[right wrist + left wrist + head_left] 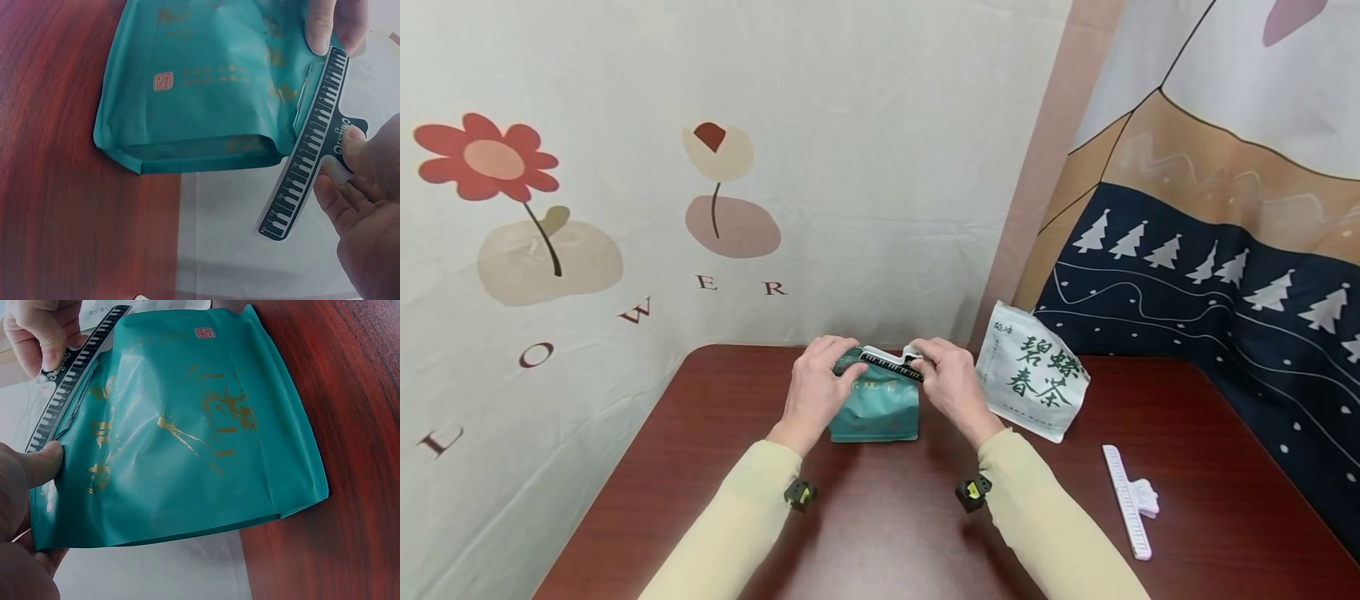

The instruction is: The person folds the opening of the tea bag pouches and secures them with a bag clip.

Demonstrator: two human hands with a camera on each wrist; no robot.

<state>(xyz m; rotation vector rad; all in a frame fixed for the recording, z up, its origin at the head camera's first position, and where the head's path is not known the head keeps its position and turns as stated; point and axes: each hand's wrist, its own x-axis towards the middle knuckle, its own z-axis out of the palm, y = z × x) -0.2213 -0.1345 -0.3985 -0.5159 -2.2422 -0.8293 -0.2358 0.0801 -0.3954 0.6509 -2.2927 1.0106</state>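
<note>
A teal tea bag [876, 417] with gold lettering stands on the table. My left hand [818, 385] pinches the bag's top corner between thumb and fingers, its thumb close to one end of a long clip. That sealing clip [306, 156], black with a piano-key pattern, lies along the bag's folded top edge. My right hand [955, 385] pinches the clip's handle, thumb on one side and fingers on the other. In the right wrist view, one end of the clip sticks out past the bag's side. How far its jaws are spread is hard to see.
To the right, a white tea bag [1033, 375] with green characters leans at the back of the brown table [700, 467]. A white sealing clip [1127, 502] lies near the table's right side. Printed curtains [880, 167] hang right behind the table.
</note>
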